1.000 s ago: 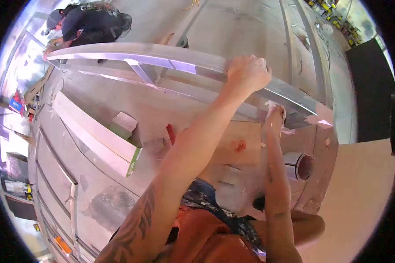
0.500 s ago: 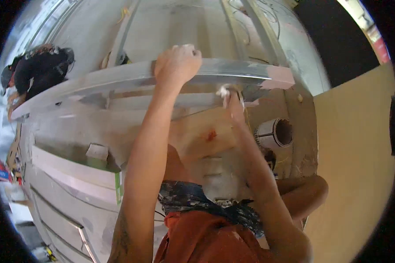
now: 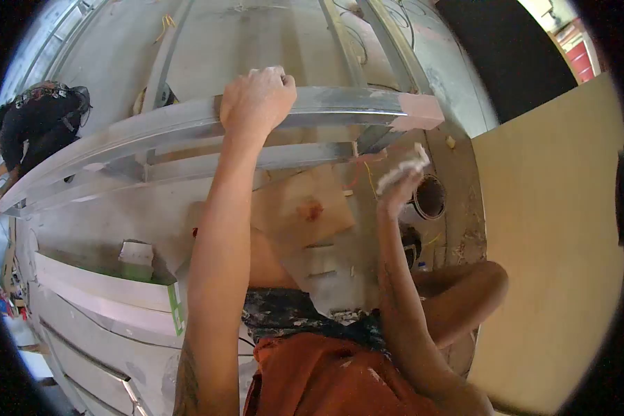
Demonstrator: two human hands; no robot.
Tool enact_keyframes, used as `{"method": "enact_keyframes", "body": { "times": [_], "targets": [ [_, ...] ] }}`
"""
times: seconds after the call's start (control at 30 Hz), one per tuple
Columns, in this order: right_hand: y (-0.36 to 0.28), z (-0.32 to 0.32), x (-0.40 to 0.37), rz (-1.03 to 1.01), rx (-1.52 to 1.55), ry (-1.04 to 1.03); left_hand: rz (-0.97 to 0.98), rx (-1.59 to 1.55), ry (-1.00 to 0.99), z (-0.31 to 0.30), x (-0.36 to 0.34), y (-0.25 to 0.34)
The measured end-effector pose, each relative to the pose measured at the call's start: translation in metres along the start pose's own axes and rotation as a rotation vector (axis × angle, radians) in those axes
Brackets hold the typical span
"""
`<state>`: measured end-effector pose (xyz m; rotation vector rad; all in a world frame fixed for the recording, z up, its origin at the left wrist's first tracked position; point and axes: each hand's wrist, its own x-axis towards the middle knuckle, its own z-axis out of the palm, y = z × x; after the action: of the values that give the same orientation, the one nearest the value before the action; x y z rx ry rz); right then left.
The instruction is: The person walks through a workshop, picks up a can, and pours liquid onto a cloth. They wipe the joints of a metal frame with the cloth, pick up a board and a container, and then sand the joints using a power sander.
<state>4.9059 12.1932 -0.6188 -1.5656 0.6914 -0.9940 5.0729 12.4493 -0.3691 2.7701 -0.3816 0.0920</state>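
My left hand (image 3: 256, 100) is closed over the top edge of a long grey metal beam (image 3: 347, 104), whose right end is pinkish. In my right hand (image 3: 397, 191) is a crumpled whitish rag (image 3: 414, 165), blurred by motion, so its exact kind is uncertain. That hand is below and apart from the beam's right end, in front of a round tub (image 3: 430, 197). Under the beam runs a second metal rail (image 3: 305, 154). A tan board (image 3: 277, 208) with a reddish smear lies on the floor between my arms.
Another person (image 3: 41, 128) crouches at the beam's far left end. A large plywood sheet (image 3: 548, 243) stands on the right. At lower left lies a long white piece with a green end (image 3: 111, 295). Yellow wires (image 3: 369, 179) hang near the tub.
My right hand has moved away from the beam's underside, out to the right with the rag. My left hand keeps its grip on the beam. The whole view has shifted slightly.
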Motion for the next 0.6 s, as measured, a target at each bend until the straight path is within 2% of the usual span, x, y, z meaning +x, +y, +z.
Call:
{"method": "enact_keyframes", "body": {
  "times": [0.07, 0.17, 0.2, 0.27, 0.33, 0.37, 0.43, 0.47, 0.53, 0.6],
  "targets": [
    [0.043, 0.022, 0.010, -0.224, -0.158, -0.162, 0.030, 0.015, 0.047, 0.004, 0.001, -0.001],
    [0.023, 0.059, 0.006, -0.216, -0.031, -0.254, -0.009, 0.025, 0.058, -0.001, -0.004, 0.003],
    [0.039, 0.052, 0.014, -0.252, -0.295, -0.285, -0.005, 0.023, 0.061, -0.001, -0.003, 0.002],
    [0.040, 0.048, 0.025, -0.302, -0.559, -0.305, 0.010, 0.017, 0.010, -0.001, 0.000, 0.001],
    [0.027, 0.045, 0.030, -0.393, -0.775, -0.182, 0.030, 0.012, 0.028, 0.003, 0.001, -0.002],
    [0.019, 0.041, 0.035, -0.407, -0.771, -0.173, 0.045, 0.011, 0.037, 0.005, 0.003, -0.004],
    [0.010, 0.027, 0.057, -0.375, -0.905, -0.417, 0.049, -0.014, 0.051, -0.001, 0.002, -0.004],
    [0.008, 0.012, 0.064, -0.382, -0.913, -0.412, 0.050, -0.037, 0.028, -0.001, -0.001, -0.003],
    [0.006, -0.024, 0.070, -0.021, -0.207, -0.486, 0.083, -0.036, 0.025, 0.004, 0.000, -0.006],
    [-0.021, -0.055, 0.076, -0.033, 0.040, -0.146, 0.108, -0.047, 0.041, 0.003, 0.004, -0.005]
  ]
}}
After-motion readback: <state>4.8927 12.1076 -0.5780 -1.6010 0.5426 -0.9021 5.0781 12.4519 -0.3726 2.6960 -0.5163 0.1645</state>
